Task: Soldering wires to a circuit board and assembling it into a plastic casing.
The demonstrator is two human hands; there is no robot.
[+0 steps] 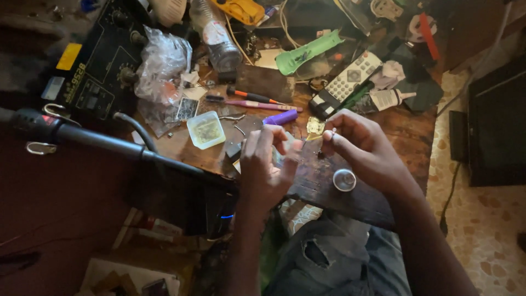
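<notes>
Nearest the lens, at the bottom centre of the frame, I see the knee in torn grey jeans (329, 257), and just above it the dark wooden work board (329, 189) that carries both hands. My left hand (266, 167) sits at centre frame, wrist low, fingers curled inward and thumb raised toward the other hand; it appears pinched on something small, but I cannot tell what, since the fingers hide it. My right hand (359, 145) sits right of centre, forearm entering from the lower right, fingertips bunched over a tiny pale part (332, 132) and pointed down at the board. The item being worked lies between the two sets of fingertips, at the middle of the frame. Risk assessment: the part is very small and held only at the fingertips, so a slip would likely drop it into the clutter or off the board edge onto the jeans. The small round clear dish (344, 179) stands just below the right hand; a dropped wrist could knock it over. The black hot-air wand (98, 140) lies across the left of the frame, its tip near the left forearm; contact there could burn if it is hot, which I cannot confirm. The square plastic tub (206, 130), upper left of the hands, stands apart.
</notes>
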